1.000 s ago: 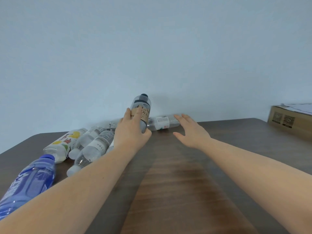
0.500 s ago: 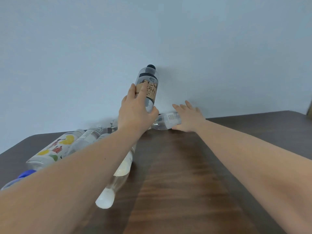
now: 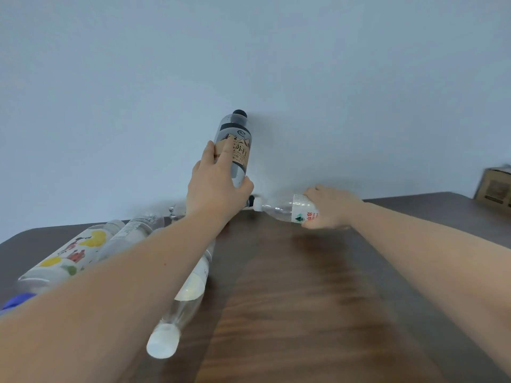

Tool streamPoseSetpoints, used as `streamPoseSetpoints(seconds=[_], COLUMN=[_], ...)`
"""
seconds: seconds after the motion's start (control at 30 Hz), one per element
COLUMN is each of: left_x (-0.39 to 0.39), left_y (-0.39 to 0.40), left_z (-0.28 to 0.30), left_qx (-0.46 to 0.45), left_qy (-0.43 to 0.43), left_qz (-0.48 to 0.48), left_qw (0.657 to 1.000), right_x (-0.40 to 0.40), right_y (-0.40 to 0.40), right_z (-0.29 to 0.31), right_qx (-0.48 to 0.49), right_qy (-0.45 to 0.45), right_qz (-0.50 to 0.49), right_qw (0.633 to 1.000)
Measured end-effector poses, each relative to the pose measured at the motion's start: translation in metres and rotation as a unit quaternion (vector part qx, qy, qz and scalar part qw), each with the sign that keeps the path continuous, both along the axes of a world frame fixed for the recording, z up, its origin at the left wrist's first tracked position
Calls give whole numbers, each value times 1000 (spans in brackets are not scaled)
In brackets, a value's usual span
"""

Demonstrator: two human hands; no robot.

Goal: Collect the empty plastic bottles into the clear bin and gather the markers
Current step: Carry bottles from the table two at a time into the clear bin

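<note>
You worked at a dark wooden table (image 3: 290, 299) with a reddish-brown grain, pushed up against a plain pale blue-grey wall (image 3: 249, 51). At about three o'clock, on the table's far right corner, sat a blurred cardboard box (image 3: 495, 186).

Your left hand (image 3: 215, 189) held a dark-labelled bottle (image 3: 235, 145) upright and clear of the table at twelve o'clock, fingers curled round its lower half and thumb wrapped on the right side, black cap on top. Your right hand (image 3: 329, 208) gripped a clear bottle (image 3: 290, 211) lying on its side at about one o'clock, fingers curled over its white label, white cap pointing left toward your other hand.

Around nine o'clock several more bottles lay on the table: a fruit-printed bottle (image 3: 69, 255), a clear ribbed bottle (image 3: 132, 233) just beside it, and a blue cap (image 3: 16, 301) half hidden under your left forearm. At six to seven o'clock a white-capped bottle (image 3: 179, 305) lay with its cap toward you.

Half a second before, your right hand lay flat, fingers straight, on the clear bottle; now it had closed round it. The dark-labelled bottle was held much as before. The cardboard box had come back into sight.
</note>
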State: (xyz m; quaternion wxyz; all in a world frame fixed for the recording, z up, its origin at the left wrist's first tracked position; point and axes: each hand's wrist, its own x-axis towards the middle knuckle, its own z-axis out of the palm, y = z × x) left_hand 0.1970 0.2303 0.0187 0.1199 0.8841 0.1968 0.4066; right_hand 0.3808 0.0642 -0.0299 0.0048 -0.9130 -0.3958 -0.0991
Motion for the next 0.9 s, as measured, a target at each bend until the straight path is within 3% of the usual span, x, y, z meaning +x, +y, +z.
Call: streamPoseSetpoints(seconds=[0.2, 0.47, 0.9], left_x=[-5, -11, 7], left_y=[-42, -134, -324], left_z=[6, 27, 39], left_qx=[-20, -24, -1], left_qy=[-8, -20, -29], left_qz=[-31, -93, -254], left_qw=[999, 995, 967], right_x=[-24, -78, -148], right_y=[-78, -190, -378], right_z=[41, 93, 110], right_qx=[223, 418, 517], right_qy=[-22, -15, -29], right_qz=[-114, -177, -243], right_qw=[968, 891, 820])
